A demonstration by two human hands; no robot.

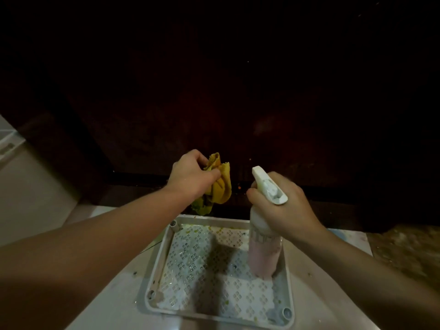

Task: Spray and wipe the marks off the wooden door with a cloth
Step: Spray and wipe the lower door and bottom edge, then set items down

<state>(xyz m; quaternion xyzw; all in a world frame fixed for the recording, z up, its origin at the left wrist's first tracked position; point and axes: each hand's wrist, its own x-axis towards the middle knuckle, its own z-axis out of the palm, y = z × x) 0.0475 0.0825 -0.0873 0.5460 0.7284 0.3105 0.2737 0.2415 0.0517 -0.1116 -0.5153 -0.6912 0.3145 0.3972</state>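
Dark wooden door [238, 103] fills the background (dim, faintly smudged). Before it, the left hand [190, 177] clutches a bunched yellow cloth [220, 186] near the door's bottom edge. The right hand [278, 206] grips a pink spray bottle [264, 253] standing in a white perforated tray [154, 270] below the door.
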